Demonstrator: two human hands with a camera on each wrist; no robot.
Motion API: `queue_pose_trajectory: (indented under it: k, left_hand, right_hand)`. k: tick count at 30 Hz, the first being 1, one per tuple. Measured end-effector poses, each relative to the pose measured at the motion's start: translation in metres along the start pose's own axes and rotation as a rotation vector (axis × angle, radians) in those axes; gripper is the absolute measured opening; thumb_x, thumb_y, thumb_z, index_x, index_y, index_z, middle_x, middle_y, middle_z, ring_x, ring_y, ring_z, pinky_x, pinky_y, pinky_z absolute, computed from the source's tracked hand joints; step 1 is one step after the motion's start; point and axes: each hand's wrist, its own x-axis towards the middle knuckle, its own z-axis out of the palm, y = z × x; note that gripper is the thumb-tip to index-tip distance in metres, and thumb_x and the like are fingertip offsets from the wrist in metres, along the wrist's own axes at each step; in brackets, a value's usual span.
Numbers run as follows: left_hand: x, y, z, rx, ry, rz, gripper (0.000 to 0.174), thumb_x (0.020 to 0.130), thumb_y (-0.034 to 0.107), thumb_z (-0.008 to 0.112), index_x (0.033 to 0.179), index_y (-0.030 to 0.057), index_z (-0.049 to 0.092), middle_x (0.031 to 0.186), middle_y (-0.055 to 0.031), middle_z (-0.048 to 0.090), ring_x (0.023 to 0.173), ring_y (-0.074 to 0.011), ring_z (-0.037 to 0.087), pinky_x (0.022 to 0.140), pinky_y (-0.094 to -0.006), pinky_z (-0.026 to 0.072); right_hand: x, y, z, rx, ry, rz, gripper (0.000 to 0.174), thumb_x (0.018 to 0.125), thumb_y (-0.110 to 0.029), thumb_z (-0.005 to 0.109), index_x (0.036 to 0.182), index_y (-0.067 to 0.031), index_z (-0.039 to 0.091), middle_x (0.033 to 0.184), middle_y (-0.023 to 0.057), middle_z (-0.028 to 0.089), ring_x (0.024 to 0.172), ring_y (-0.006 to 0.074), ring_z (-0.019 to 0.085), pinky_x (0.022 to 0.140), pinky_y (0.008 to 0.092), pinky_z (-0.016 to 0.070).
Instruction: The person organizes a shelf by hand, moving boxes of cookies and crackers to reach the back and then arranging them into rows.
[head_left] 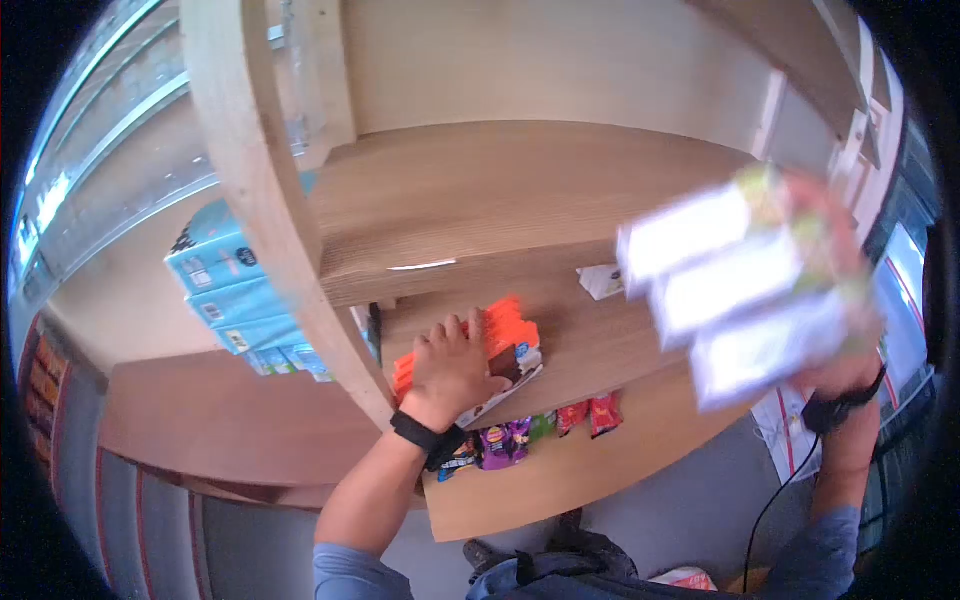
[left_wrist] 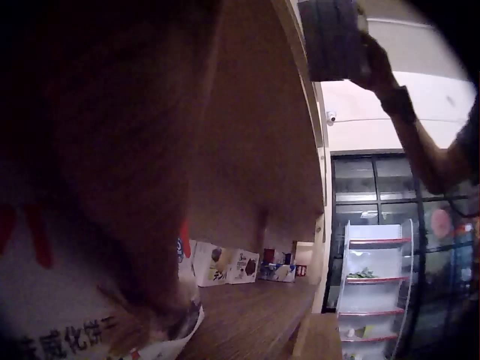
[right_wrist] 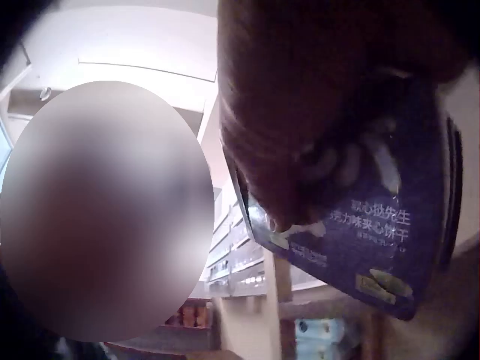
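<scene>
The right hand [head_left: 835, 290] grips several packages [head_left: 720, 285] with white sides, blurred, held up at the right above the shelves. In the right wrist view its fingers curl over a dark purple package [right_wrist: 360, 247] with printed text. The left hand [head_left: 450, 370] rests with spread fingers on orange packets [head_left: 510, 322] in a white box on the middle shelf. In the left wrist view that hand [left_wrist: 142, 150] is dark and close, over a white printed package [left_wrist: 67, 300]; its fingertips are hard to make out.
A wooden post [head_left: 265, 180] stands left of the shelves, with blue packages [head_left: 215, 260] beyond it. Purple and red snack bags [head_left: 605, 412] lie on the lower shelf [head_left: 560, 480]. A small white package [head_left: 600, 281] sits on the middle shelf. A cable [head_left: 770, 510] hangs from the right wrist.
</scene>
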Motion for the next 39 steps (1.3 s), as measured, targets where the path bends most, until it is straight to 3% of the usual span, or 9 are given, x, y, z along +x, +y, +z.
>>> queue_pose_trajectory:
  k: [6, 9, 12, 18, 22, 29, 33, 37, 39]
  left_hand:
    - [-0.002, 0.003, 0.0, 0.028, -0.001, -0.002, 0.121, 0.071, 0.065, 0.086, 0.161, 0.0042, 0.035, 0.137, -0.0246, 0.058, 0.131, -0.0429, 0.058, 0.108, -0.0596, 0.0458]
    - [-0.001, 0.002, 0.005, 0.067, 0.037, -0.004, 0.12, 0.07, 0.066, 0.087, 0.16, 0.004, 0.037, 0.133, -0.0229, 0.06, 0.126, -0.0405, 0.061, 0.104, -0.0563, 0.0491]
    - [-0.001, 0.006, -0.004, 0.107, 0.042, -0.018, 0.12, 0.069, 0.066, 0.087, 0.16, 0.0045, 0.039, 0.131, -0.0215, 0.062, 0.122, -0.0382, 0.064, 0.1, -0.0531, 0.0521]
    - [0.007, 0.017, -0.01, 0.101, -0.031, -0.083, 0.12, 0.065, 0.063, 0.091, 0.158, 0.0061, 0.041, 0.128, -0.0243, 0.064, 0.121, -0.0428, 0.064, 0.1, -0.0518, 0.0538]
    - [0.0, 0.024, -0.01, 0.067, 0.0, -0.01, 0.117, 0.062, 0.058, 0.094, 0.154, 0.0076, 0.044, 0.124, -0.0245, 0.066, 0.118, -0.0443, 0.065, 0.1, -0.0521, 0.0538]
    - [-0.049, 0.151, -0.145, -0.048, -0.137, 0.032, 0.12, 0.061, 0.049, 0.099, 0.159, 0.0087, 0.041, 0.118, -0.0237, 0.065, 0.114, -0.0462, 0.065, 0.1, -0.051, 0.0537]
    - [-0.058, 0.157, -0.231, -0.323, 0.01, 0.149, 0.132, 0.052, 0.035, 0.106, 0.16, 0.0043, 0.038, 0.132, -0.0198, 0.066, 0.128, -0.0353, 0.064, 0.104, -0.0499, 0.0551]
    - [-0.03, 0.165, -0.288, -0.409, 0.559, -0.126, 0.121, 0.053, 0.006, 0.102, 0.157, 0.003, 0.04, 0.129, -0.0198, 0.068, 0.118, -0.0342, 0.07, 0.105, -0.0486, 0.0583]
    - [-0.02, 0.12, -0.305, -0.098, 0.595, -0.102, 0.111, 0.058, 0.007, 0.099, 0.155, 0.0042, 0.045, 0.126, -0.0201, 0.07, 0.112, -0.0319, 0.073, 0.099, -0.0463, 0.06]
  right_hand:
    - [0.133, 0.032, -0.026, -0.344, -0.015, -0.126, 0.095, 0.079, -0.046, 0.089, 0.151, -0.0004, 0.048, 0.14, 0.0197, 0.064, 0.127, 0.0278, 0.065, 0.107, 0.0385, 0.0529]
    - [0.181, 0.089, -0.008, -0.463, -0.24, -0.101, 0.099, 0.079, -0.051, 0.087, 0.153, -0.0011, 0.046, 0.148, 0.0216, 0.058, 0.135, 0.0333, 0.059, 0.114, 0.0413, 0.0475]
    - [0.203, 0.101, -0.003, -0.498, -0.391, 0.007, 0.099, 0.079, -0.053, 0.085, 0.152, 0.0011, 0.046, 0.147, 0.0253, 0.057, 0.135, 0.0361, 0.058, 0.114, 0.0424, 0.0474]
    - [0.226, 0.15, -0.001, -0.373, -0.395, -0.271, 0.099, 0.075, -0.051, 0.089, 0.149, 0.002, 0.05, 0.137, 0.0243, 0.064, 0.125, 0.0372, 0.064, 0.107, 0.0437, 0.0519]
    - [0.232, 0.167, 0.004, -0.253, -0.353, -0.26, 0.096, 0.07, -0.044, 0.093, 0.144, 0.0036, 0.055, 0.13, 0.025, 0.068, 0.118, 0.0363, 0.068, 0.102, 0.0418, 0.0546]
    - [0.231, 0.172, 0.0, -0.247, -0.3, -0.321, 0.097, 0.067, -0.043, 0.095, 0.143, 0.0029, 0.057, 0.121, 0.0258, 0.072, 0.11, 0.0386, 0.072, 0.096, 0.0421, 0.057]
    - [0.234, 0.183, -0.008, -0.234, -0.266, -0.302, 0.099, 0.063, -0.045, 0.097, 0.141, 0.0025, 0.059, 0.12, 0.0249, 0.073, 0.108, 0.0368, 0.073, 0.089, 0.0432, 0.0591]
    - [0.246, 0.168, -0.041, -0.484, -0.876, -0.087, 0.11, 0.067, -0.055, 0.094, 0.153, -0.0017, 0.051, 0.139, 0.0241, 0.068, 0.124, 0.0378, 0.067, 0.105, 0.0361, 0.0546]
    - [0.237, 0.173, 0.012, -0.331, -0.299, -0.15, 0.098, 0.061, -0.046, 0.098, 0.138, 0.0025, 0.062, 0.122, 0.0229, 0.074, 0.11, 0.0376, 0.073, 0.09, 0.0438, 0.0591]
